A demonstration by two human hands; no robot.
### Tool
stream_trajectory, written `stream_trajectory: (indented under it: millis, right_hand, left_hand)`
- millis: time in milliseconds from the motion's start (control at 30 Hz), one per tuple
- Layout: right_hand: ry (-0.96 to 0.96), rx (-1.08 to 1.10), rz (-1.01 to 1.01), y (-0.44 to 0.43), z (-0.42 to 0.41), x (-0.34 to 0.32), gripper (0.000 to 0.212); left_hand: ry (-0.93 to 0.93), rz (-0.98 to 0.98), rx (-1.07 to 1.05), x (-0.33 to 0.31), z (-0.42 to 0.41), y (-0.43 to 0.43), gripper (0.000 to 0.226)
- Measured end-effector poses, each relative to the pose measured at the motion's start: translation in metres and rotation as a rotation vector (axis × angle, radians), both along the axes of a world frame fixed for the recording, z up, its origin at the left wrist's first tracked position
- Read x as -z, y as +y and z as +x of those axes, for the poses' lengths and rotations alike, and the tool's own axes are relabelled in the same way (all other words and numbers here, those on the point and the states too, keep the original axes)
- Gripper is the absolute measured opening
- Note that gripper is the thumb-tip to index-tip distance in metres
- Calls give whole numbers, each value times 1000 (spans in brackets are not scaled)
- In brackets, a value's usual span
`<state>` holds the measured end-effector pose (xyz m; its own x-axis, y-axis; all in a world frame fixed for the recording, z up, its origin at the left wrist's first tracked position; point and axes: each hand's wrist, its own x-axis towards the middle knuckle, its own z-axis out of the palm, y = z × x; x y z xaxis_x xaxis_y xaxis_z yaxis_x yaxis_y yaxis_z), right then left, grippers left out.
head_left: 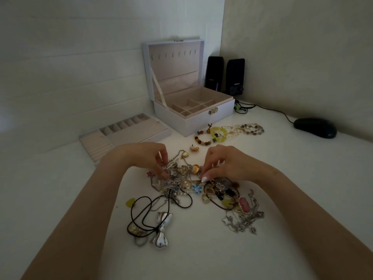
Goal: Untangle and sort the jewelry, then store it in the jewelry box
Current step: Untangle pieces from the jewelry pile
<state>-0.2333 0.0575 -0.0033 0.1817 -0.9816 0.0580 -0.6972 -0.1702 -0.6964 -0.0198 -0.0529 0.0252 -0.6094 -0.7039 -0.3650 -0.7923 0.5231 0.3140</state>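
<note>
Most of the job is left. Both hands are in the tangle [187,179] on the table [282,199]. Left hand [153,156]: fingers curled, tips pinching into the silvery bits at the pile's left side. Right hand [220,164]: thumb + fingers pinched on a strand by the gold pieces; can't tell which piece. Box [181,120] at back, lid up, compartments look bare, nothing on the lid hooks. Tray [129,134] out, just left of the box, slots look bare too. Set apart near the box front: bead bracelets [205,142] + bead necklace [252,127], prob. sorted already. Silver bow [160,237] on a black cord at the near side, cord runs into the pile. Nothing stored yet; untangling looks barely begun.
</note>
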Motion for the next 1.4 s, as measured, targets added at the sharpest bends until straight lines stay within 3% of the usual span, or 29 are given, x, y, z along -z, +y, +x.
stream_trajectory:
  millis: [167,300,567,767,900,1000,1133,1267,1333,1400]
  right_hand:
    - [-10,19,4,0,0,1,15]
    - [9,26,3,-2,-1,4,8]
    - [17,72,-53,-5,-3,6,9]
    - [-77,83,-149,-9,16,-2,13]
    - [5,108,-101,-15,33,-8,23]
    - [9,136,-102,-21,42,-8,15]
    - [-45,173,-79,-23,44,-10,9]
    - [-220,261,-131,-22,41,-7,16]
    - [-142,273,-181,-18,39,-5,24]
    - [-11,199,-159,-12,42,-5,19]
  left_hand:
    - [1,56,30,0,5,-3,22]
    - [4,58,35,-1,6,-3,18]
    - [369,171,-2,-7,7,-1,16]
    - [560,94,19,-11,2,2,11]
    - [676,80,56,-13,-7,9,9]
    - [725,62,61,-13,-12,12,12]
    - [765,44,27,-13,-14,13,11]
    - [710,50,16,-11,-10,11,6]
    - [665,17,-7,-8,-8,8,10]
    - [584,-86,-26,-5,-7,4,9]
